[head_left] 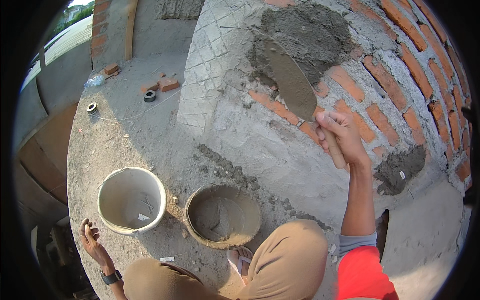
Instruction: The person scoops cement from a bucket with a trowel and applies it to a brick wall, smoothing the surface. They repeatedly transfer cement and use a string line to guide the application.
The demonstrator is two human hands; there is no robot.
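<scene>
My right hand (pixel 340 134) is wrapped round the wooden handle of a trowel (pixel 292 82). The mortar-smeared blade points up and left, in front of a patch of wet grey mortar (pixel 320 35) on the brick wall (pixel 385 82). Whether the blade touches the patch I cannot tell. Off at the lower left, my left hand (pixel 92 245) hangs beside a pale bucket (pixel 159 215), its fingers loosely bent and apart, with nothing seen in them. Between that bucket and my knee stands a round basin (pixel 255 225), coated inside with wet mortar and holding a little at the bottom.
A second mortar patch (pixel 400 170) clings low on the wall at right. Mortar crumbs (pixel 225 162) line the wall's foot. Farther back lie broken bricks (pixel 168 84), a dark roll (pixel 149 96) and a spool of line (pixel 92 108). The ledge drops away at left.
</scene>
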